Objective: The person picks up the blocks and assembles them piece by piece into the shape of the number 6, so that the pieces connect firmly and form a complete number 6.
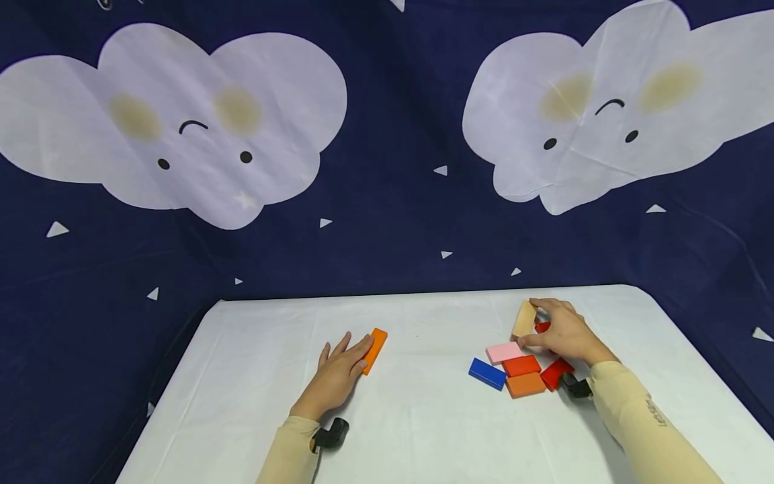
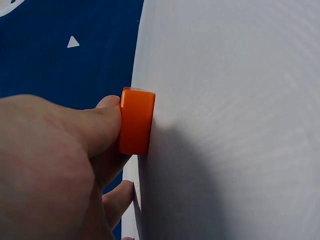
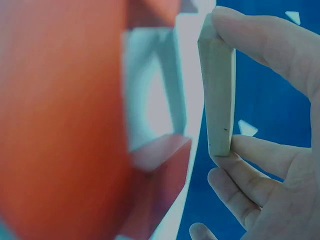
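Observation:
My left hand (image 1: 332,380) rests against an orange block (image 1: 375,351) that lies on the left half of the table. In the left wrist view, the thumb touches one side of the orange block (image 2: 137,122), and the other fingers are partly hidden. On the right, my right hand (image 1: 562,331) pinches a plain wooden block (image 1: 523,319) by its two ends, thumb at one and fingertips at the other. The right wrist view shows this wooden block (image 3: 218,95) upright between the digits.
Near my right hand lie a pink block (image 1: 504,353), a blue block (image 1: 487,374), a red block (image 1: 521,366), another orange block (image 1: 525,385) and a darker red block (image 1: 556,373). Another red piece (image 1: 542,327) is partly hidden behind the hand. A dark blue cloud-patterned curtain (image 1: 399,202) borders the white table (image 1: 423,417).

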Available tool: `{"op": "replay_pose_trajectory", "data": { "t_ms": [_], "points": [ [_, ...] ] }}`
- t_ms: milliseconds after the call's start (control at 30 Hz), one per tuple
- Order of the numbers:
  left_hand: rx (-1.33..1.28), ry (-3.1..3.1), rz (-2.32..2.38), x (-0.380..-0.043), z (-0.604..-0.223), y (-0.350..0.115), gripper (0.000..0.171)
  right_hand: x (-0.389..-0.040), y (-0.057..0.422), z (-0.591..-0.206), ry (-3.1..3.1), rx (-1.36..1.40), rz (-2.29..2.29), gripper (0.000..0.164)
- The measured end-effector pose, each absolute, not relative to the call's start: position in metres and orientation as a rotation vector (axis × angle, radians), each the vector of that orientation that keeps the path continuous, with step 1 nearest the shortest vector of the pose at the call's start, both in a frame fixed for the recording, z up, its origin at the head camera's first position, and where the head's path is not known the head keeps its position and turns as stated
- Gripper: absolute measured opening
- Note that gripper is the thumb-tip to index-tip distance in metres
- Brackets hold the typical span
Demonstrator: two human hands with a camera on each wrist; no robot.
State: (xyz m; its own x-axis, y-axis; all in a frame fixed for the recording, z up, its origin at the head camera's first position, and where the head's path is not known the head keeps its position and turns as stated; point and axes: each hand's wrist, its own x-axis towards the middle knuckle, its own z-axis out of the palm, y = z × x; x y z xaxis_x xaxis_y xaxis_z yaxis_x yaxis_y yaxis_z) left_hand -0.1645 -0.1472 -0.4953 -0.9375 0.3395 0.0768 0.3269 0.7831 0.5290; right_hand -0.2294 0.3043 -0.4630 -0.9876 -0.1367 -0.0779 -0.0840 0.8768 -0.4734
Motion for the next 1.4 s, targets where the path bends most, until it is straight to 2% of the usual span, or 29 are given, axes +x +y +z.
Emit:
{"op": "replay_pose_trajectory", "data": {
  "t_ms": [533,1400],
  "points": [
    [0.555,2.957,0.875,-0.165,-0.495,-0.147,0.047,-0.229,0.254,-0.45,2.97,-0.226,-0.887,0.099],
    [0.568,2.956,0.875,-0.163,-0.495,-0.147,0.047,-0.231,0.176,-0.455,2.955,-0.322,-1.102,0.096]
  ]
}}
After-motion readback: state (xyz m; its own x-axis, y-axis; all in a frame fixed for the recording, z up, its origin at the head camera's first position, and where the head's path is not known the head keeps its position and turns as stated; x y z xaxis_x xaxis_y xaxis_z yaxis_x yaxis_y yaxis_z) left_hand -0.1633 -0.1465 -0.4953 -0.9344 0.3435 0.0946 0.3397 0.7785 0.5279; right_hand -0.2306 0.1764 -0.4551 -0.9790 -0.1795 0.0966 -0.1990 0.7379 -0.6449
